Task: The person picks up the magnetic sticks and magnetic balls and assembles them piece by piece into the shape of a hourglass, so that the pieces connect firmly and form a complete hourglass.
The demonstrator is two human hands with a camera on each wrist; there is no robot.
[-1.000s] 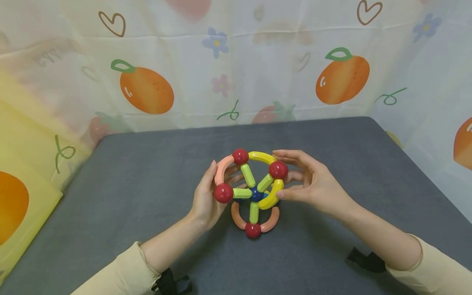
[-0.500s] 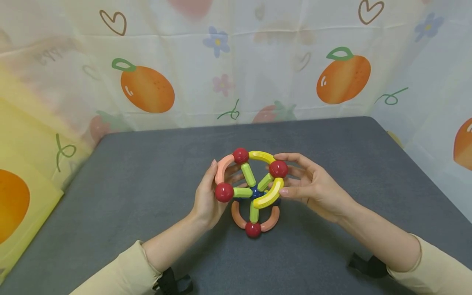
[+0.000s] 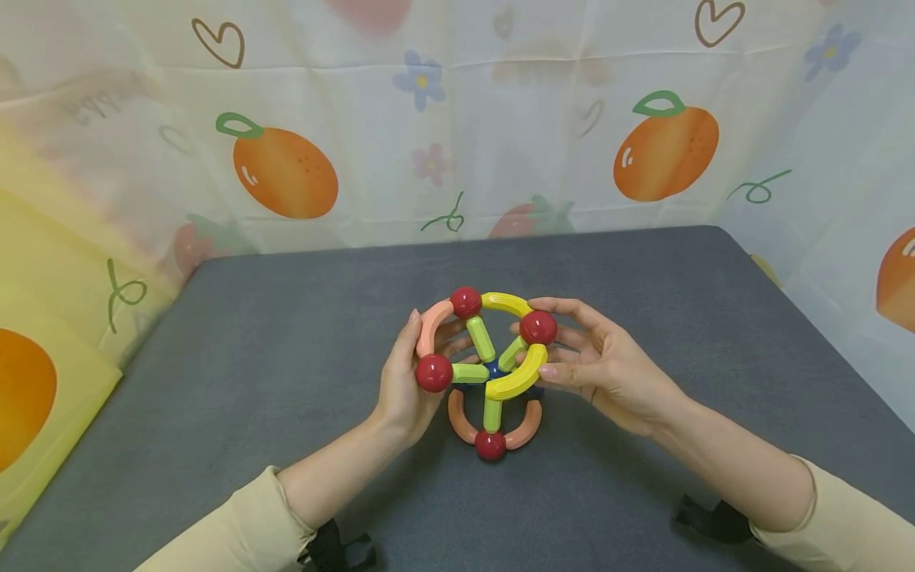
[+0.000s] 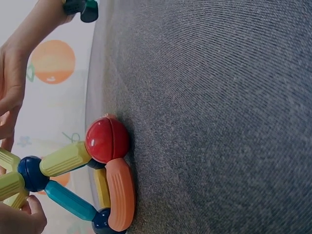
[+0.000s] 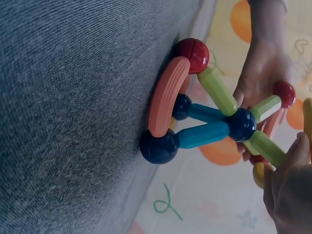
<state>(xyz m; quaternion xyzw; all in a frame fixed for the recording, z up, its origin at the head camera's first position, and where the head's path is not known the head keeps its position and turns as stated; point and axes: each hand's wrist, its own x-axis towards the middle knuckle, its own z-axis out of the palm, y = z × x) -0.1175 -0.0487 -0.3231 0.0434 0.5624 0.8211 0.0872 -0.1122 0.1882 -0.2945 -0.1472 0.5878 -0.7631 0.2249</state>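
A magnetic ball-and-stick model (image 3: 482,338) stands on the grey tabletop between both hands. Light green straight sticks fan out from a central blue ball (image 5: 242,124) to red balls. My left hand (image 3: 402,391) holds its left side, thumb along a pink curved stick (image 3: 431,326), fingers partly hidden behind. With thumb and fingers my right hand (image 3: 622,369) grips a yellow curved stick (image 3: 518,381) beside the right red ball (image 3: 538,327). That stick's other end overlaps the lower green stick in the head view. Below, blue sticks (image 5: 204,135) reach down to a base of pink curved sticks (image 5: 168,97).
The grey tabletop (image 3: 300,342) spreads around the model. A fruit-printed cloth (image 3: 500,119) hangs behind it and along both sides. Black straps (image 3: 715,518) show by the sleeves.
The yellow curved stick has swung leftward and slightly up, its far end now in front of the lower green stick. My right hand's fingers shifted with it; the left hand stayed put.
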